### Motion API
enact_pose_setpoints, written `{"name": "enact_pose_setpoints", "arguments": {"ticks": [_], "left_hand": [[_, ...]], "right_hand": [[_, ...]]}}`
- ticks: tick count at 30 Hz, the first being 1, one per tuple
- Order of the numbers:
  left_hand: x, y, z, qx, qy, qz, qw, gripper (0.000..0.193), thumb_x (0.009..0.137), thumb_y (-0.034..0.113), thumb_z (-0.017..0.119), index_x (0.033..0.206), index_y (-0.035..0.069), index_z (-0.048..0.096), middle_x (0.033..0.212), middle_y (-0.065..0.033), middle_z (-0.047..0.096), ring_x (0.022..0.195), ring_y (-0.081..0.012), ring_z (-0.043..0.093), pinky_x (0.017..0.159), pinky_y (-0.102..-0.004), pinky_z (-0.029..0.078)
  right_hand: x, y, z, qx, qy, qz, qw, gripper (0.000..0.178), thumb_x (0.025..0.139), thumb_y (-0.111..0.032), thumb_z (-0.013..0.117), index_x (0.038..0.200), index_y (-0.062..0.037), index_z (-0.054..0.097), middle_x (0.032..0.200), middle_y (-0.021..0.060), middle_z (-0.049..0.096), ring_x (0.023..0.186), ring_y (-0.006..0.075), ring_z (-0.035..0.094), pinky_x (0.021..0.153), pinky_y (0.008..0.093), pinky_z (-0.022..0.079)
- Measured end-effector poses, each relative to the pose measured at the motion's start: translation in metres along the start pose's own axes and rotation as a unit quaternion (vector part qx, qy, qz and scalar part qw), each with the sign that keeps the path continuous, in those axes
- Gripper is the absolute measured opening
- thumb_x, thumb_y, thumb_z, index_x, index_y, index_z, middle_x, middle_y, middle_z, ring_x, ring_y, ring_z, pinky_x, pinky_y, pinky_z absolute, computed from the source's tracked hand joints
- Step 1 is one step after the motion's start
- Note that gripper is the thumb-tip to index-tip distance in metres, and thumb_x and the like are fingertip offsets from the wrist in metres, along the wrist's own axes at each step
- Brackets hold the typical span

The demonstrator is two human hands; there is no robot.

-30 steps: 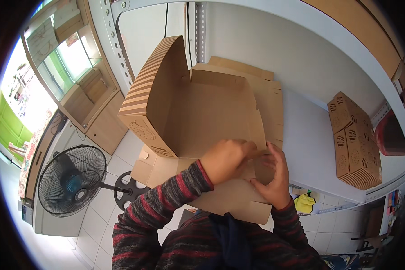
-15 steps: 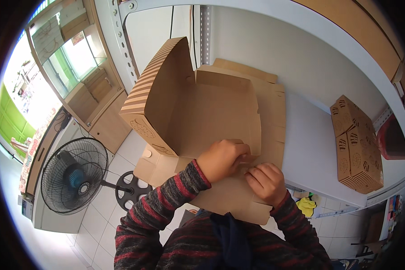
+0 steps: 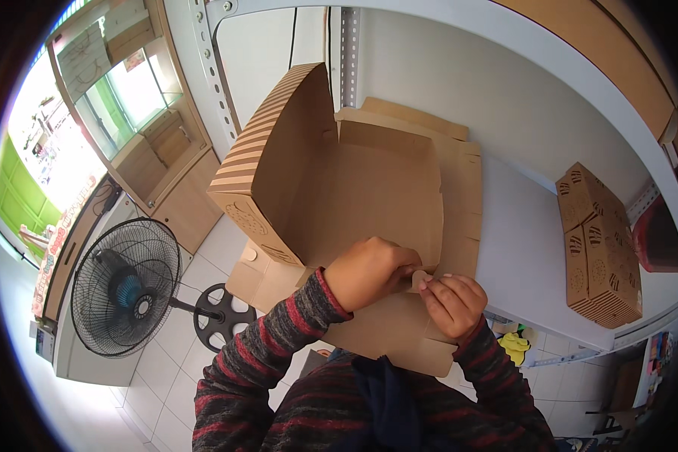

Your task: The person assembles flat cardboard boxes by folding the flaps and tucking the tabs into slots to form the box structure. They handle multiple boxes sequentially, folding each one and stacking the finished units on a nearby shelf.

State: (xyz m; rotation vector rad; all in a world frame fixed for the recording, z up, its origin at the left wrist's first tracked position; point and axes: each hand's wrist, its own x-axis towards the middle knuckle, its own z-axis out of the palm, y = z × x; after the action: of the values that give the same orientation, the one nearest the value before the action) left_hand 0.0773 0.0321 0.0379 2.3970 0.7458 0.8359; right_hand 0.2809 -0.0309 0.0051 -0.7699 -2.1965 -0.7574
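A brown cardboard box (image 3: pixel 384 177) stands with its striped lid (image 3: pixel 294 143) raised on the left. At its near right corner, my left hand (image 3: pixel 373 271) is closed over the edge of the box, its fingertips partly hidden. My right hand (image 3: pixel 453 301) pinches a small rounded cardboard flap (image 3: pixel 422 280) at that same corner, thumb and fingers together. Both hands almost meet there. Under the box lie flat, unfolded cardboard sheets (image 3: pixel 463 181), which stick out past it to the right and toward me.
A white shelf surface (image 3: pixel 516 248) carries the sheets. Several folded printed boxes (image 3: pixel 599 248) are stacked at its right end, beside a red container (image 3: pixel 659 237). On the left stand a black pedestal fan (image 3: pixel 128 286) and a wooden cabinet (image 3: pixel 184 192). A metal shelf frame (image 3: pixel 350 60) rises behind.
My right hand has turned slightly, and the small flap now shows between its fingertips and my left hand. The box appears a little farther right in the picture.
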Motion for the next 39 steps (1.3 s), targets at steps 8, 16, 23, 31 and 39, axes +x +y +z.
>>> {"name": "enact_pose_setpoints", "arguments": {"ticks": [8,16,23,31,39], "left_hand": [[-0.003,-0.002,0.005,0.003,-0.015,-0.003,1.0,0.016,0.081,0.001,0.061,0.096,0.005,0.068,0.075,-0.015,0.067,0.07,-0.0322,0.066,0.064,-0.0368,0.053],[-0.006,-0.002,0.007,0.015,-0.037,0.011,0.999,0.021,0.082,0.003,0.063,0.102,0.005,0.066,0.077,-0.0143,0.068,0.072,-0.0326,0.067,0.065,-0.037,0.053],[-0.013,0.018,0.015,0.204,-0.007,0.013,0.979,0.02,0.08,0.01,0.062,0.1,0.007,0.065,0.067,-0.0123,0.064,0.065,-0.0294,0.067,0.06,-0.036,0.053],[-0.015,0.019,0.026,0.279,0.039,-0.001,0.96,0.01,0.079,0.011,0.059,0.089,0.009,0.062,0.057,-0.0084,0.059,0.054,-0.0271,0.062,0.053,-0.0363,0.049],[-0.008,0.008,0.037,0.207,0.096,0.013,0.974,0.013,0.076,0.007,0.059,0.088,0.007,0.063,0.081,-0.0084,0.063,0.073,-0.0264,0.064,0.062,-0.0363,0.051]], "right_hand": [[-0.004,-0.002,0.0,-0.011,0.01,0.003,1.0,0.008,0.075,-0.006,0.069,0.082,-0.0057,0.069,0.085,0.0046,0.067,0.08,0.0176,0.065,0.076,0.0331,0.054],[-0.003,-0.001,0.003,-0.014,0.011,0.038,0.999,0.012,0.073,-0.003,0.068,0.084,-0.0027,0.069,0.085,0.0065,0.066,0.078,0.0202,0.064,0.073,0.0336,0.054],[0.003,0.0,0.003,0.075,-0.017,0.158,0.984,0.018,0.067,-0.005,0.071,0.085,-0.0019,0.068,0.088,0.007,0.064,0.079,0.0239,0.063,0.068,0.0358,0.052],[0.024,0.023,-0.008,0.142,-0.091,0.151,0.974,0.021,0.063,-0.009,0.075,0.083,-0.0051,0.067,0.086,0.0033,0.061,0.084,0.0241,0.056,0.076,0.0385,0.042],[0.018,0.017,0.001,0.143,-0.09,0.196,0.966,0.011,0.07,-0.008,0.072,0.078,-0.0045,0.065,0.089,0.0033,0.062,0.093,0.0267,0.053,0.086,0.0416,0.038]]}}
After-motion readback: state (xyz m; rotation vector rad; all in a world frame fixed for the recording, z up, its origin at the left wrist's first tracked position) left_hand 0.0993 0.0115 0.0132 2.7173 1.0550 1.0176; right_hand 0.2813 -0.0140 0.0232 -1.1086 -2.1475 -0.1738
